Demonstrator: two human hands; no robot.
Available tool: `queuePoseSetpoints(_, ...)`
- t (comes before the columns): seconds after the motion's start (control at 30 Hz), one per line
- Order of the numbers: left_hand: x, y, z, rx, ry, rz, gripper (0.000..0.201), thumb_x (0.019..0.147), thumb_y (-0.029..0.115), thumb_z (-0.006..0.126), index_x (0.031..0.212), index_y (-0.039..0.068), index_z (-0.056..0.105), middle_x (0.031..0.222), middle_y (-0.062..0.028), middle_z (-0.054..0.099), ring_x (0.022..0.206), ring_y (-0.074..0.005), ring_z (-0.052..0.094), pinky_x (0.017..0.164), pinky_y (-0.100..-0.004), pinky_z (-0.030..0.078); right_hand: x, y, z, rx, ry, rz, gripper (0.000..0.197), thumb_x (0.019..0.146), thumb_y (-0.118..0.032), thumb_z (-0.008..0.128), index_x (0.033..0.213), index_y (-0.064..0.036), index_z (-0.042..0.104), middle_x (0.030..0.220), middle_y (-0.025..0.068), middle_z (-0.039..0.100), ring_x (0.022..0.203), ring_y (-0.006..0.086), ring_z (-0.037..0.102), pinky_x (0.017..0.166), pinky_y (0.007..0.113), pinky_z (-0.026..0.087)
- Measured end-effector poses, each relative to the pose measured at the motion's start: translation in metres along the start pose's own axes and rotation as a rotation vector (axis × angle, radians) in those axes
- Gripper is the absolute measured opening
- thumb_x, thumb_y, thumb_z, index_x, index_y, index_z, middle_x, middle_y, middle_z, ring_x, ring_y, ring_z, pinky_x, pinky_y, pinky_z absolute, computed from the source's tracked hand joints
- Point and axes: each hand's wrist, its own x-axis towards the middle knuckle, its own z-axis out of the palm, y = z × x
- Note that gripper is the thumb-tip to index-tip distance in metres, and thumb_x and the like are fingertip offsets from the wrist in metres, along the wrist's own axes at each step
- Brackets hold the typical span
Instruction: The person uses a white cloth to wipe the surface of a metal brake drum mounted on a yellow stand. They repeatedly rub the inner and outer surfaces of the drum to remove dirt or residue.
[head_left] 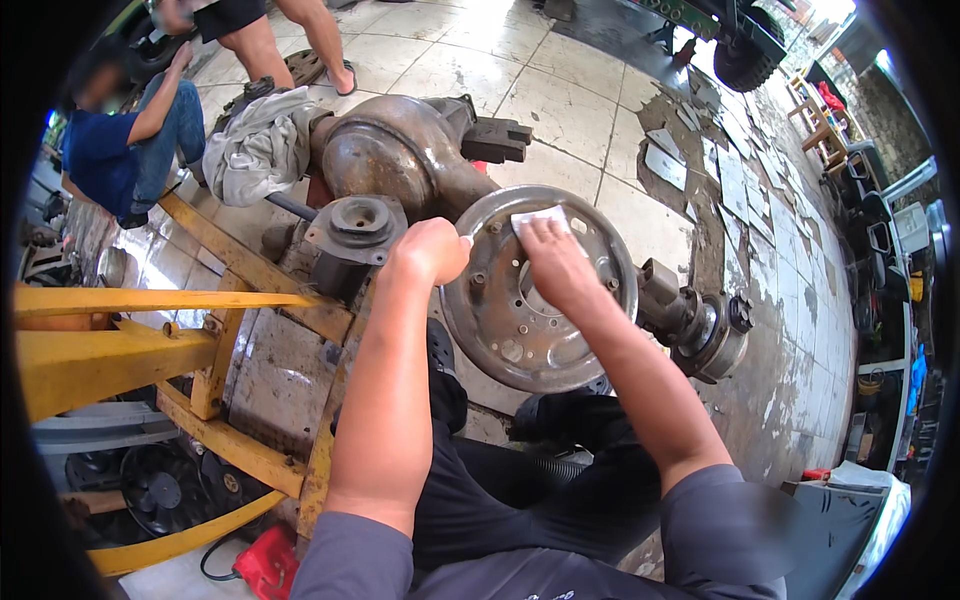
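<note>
In front of me stands a round, bare-metal plate [503, 340] with bolts and holes, like a brake backing plate, fixed to the end of a vehicle axle. My right hand [560, 262] presses a white sheet [545, 217] with its fingertips onto the upper part of the plate; whether it is paper or cloth I cannot tell. At the plate's left rim my left hand [432, 250] is closed, its far fingers hidden. Behind the plate bulges the rusty axle housing [385, 150]. A grey rag [262, 143] lies beyond it on the left.
A yellow metal frame [120, 365] fills the left side, next to a dark mount [357, 230]. A hub end [712, 335] sticks out on the right. Broken tiles [735, 170] lie on the floor there. A seated person [125, 135] and another's bare legs [290, 45] are at far left.
</note>
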Motion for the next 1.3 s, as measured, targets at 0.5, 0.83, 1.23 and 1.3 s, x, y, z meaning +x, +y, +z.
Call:
queuePoseSetpoints(0.5, 0.001, -0.004, 0.0, -0.044, -0.002, -0.04, 0.042, 0.1, 0.034, 0.051, 0.119, 0.001, 0.069, 0.125, -0.0222, 0.066, 0.118, -0.0384, 0.061, 0.101, -0.0454, 0.048, -0.011, 0.02, 0.014, -0.064, 0.038, 0.079, 0.055, 0.095, -0.004, 0.045, 0.148, 0.0049, 0.039, 0.153, 0.0243, 0.041, 0.141, 0.0417, 0.042, 0.115, 0.052, 0.037)
queuePoseSetpoints(0.83, 0.0, 0.002, -0.003, -0.01, -0.005, -0.044, 0.04, 0.1, 0.035, 0.054, 0.12, 0.005, 0.07, 0.126, -0.0182, 0.067, 0.118, -0.0372, 0.063, 0.1, -0.0447, 0.051, -0.008, 0.016, 0.016, -0.145, 0.038, 0.115, 0.054, 0.096, -0.006, 0.046, 0.148, 0.0063, 0.039, 0.152, 0.0259, 0.042, 0.141, 0.0399, 0.043, 0.114, 0.051, 0.037)
queuePoseSetpoints(1.23, -0.003, 0.003, -0.003, -0.051, -0.01, -0.039, 0.044, 0.101, 0.034, 0.05, 0.119, -0.002, 0.068, 0.124, -0.0248, 0.065, 0.119, -0.0392, 0.06, 0.102, -0.0457, 0.047, -0.018, 0.006, 0.018, -0.206, 0.006, 0.116, 0.053, 0.097, -0.009, 0.047, 0.147, 0.0085, 0.039, 0.15, 0.0277, 0.045, 0.139, 0.0401, 0.046, 0.114, 0.052, 0.038)
queuePoseSetpoints(1.3, -0.004, 0.004, -0.006, -0.046, -0.017, -0.058, 0.043, 0.101, 0.033, 0.05, 0.119, -0.002, 0.068, 0.125, -0.0243, 0.065, 0.12, -0.039, 0.06, 0.103, -0.0457, 0.047, -0.012, 0.013, 0.018, -0.221, 0.035, 0.086, 0.053, 0.097, -0.009, 0.047, 0.147, 0.0088, 0.039, 0.149, 0.0283, 0.046, 0.138, 0.0407, 0.047, 0.113, 0.052, 0.039)
